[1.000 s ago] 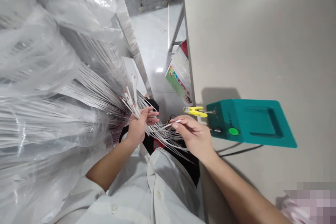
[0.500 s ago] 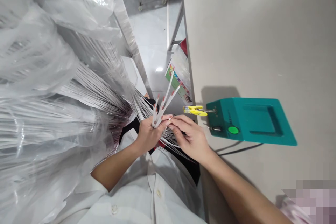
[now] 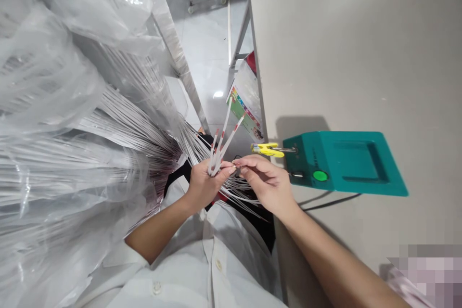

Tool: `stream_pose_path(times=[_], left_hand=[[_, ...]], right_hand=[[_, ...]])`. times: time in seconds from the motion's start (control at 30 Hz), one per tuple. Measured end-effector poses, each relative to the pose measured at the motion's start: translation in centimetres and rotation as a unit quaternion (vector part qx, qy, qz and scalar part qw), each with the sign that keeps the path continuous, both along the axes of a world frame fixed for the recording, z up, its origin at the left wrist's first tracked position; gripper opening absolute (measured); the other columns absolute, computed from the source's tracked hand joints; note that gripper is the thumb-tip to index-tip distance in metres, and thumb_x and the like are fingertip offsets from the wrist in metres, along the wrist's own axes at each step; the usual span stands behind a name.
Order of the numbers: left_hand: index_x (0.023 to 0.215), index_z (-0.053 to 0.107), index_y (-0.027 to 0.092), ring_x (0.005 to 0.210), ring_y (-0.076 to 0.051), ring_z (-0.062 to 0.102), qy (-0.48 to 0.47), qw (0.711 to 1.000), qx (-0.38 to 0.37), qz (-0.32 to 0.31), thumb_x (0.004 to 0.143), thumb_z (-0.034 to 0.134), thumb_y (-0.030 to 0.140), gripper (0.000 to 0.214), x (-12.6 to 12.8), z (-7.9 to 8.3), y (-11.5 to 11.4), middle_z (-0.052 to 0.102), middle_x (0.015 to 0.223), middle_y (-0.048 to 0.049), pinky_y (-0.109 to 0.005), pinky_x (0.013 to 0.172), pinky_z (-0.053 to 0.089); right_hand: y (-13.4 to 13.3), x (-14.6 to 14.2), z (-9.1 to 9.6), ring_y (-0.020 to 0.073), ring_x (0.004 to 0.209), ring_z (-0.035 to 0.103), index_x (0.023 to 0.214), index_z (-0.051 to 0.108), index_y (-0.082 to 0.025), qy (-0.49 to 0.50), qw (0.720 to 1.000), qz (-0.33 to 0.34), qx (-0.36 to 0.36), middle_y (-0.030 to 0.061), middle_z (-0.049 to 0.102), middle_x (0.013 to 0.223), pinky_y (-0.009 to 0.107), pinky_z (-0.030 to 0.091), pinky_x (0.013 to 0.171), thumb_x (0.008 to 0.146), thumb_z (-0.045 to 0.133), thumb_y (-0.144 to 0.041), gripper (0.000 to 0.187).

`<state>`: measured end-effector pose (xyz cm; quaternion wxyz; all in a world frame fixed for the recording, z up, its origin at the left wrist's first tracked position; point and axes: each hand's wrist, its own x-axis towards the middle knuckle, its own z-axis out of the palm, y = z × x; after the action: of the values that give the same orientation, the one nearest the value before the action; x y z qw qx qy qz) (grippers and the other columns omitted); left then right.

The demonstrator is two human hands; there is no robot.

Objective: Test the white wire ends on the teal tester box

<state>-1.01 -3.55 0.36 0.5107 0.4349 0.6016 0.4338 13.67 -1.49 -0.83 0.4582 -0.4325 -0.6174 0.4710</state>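
My left hand [image 3: 204, 185] is closed around a small bunch of thin white wires [image 3: 222, 147] whose red-tipped ends point up and to the right. My right hand [image 3: 269, 183] pinches the end of one white wire right beside my left thumb, at the edge of the table. A large sheaf of the same white wires [image 3: 137, 130] runs in from the left out of clear plastic bags [image 3: 54, 106]. Just right of my right hand stands a teal box [image 3: 342, 161] with a green button [image 3: 320, 175] and a yellow clip [image 3: 265, 149] on its left side.
The teal box sits on a pale grey table [image 3: 361, 57], with a black cable [image 3: 332, 200] leaving it. A colourful carton [image 3: 243, 113] and a metal frame [image 3: 236, 38] stand on the floor beyond the table's edge. A blurred patch covers the lower right corner.
My left hand has turned the bunch so the wire tips point up and right instead of up and left. My right hand closed in beside the left thumb, pinching one wire.
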Motion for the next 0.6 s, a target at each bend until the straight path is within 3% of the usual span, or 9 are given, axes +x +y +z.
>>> stream_pose_path(times=[0.2, 0.47, 0.6], left_hand=[[0.074, 0.071, 0.015, 0.064, -0.012, 0.057, 0.034, 0.999, -0.001, -0.005, 0.073, 0.064, 0.029, 0.015, -0.27, 0.19, -0.01, 0.067, 0.07, -0.0017, -0.024, 0.065, 0.045], [0.073, 0.068, 0.015, 0.066, -0.014, 0.059, 0.056, 0.998, 0.001, 0.003, 0.071, 0.065, 0.027, 0.013, -0.1, -0.52, -0.17, 0.067, 0.072, -0.0027, -0.025, 0.067, 0.046], [0.072, 0.068, 0.015, 0.064, -0.013, 0.056, 0.041, 0.999, -0.007, -0.019, 0.07, 0.066, 0.031, 0.017, -0.11, -0.71, -0.16, 0.064, 0.068, -0.002, -0.025, 0.064, 0.044]], right_hand=[[-0.19, 0.03, 0.0, 0.0128, 0.063, 0.058, 0.083, 0.066, -0.019, -0.034, 0.998, -0.029, -0.053, 0.0048, 0.065, 0.078, 0.026, 0.048, 0.055, 0.08, 0.058, -0.028, 0.012], [-0.43, -0.26, 0.53, 0.014, 0.066, 0.059, 0.08, 0.064, -0.019, -0.069, 0.997, -0.021, 0.033, 0.0046, 0.064, 0.076, 0.026, 0.048, 0.056, 0.078, 0.059, -0.021, 0.006], [-0.41, -0.54, 0.55, 0.0126, 0.063, 0.058, 0.075, 0.064, -0.019, -0.073, 0.996, -0.036, 0.021, 0.0033, 0.064, 0.071, 0.025, 0.047, 0.056, 0.077, 0.061, -0.02, 0.003]])
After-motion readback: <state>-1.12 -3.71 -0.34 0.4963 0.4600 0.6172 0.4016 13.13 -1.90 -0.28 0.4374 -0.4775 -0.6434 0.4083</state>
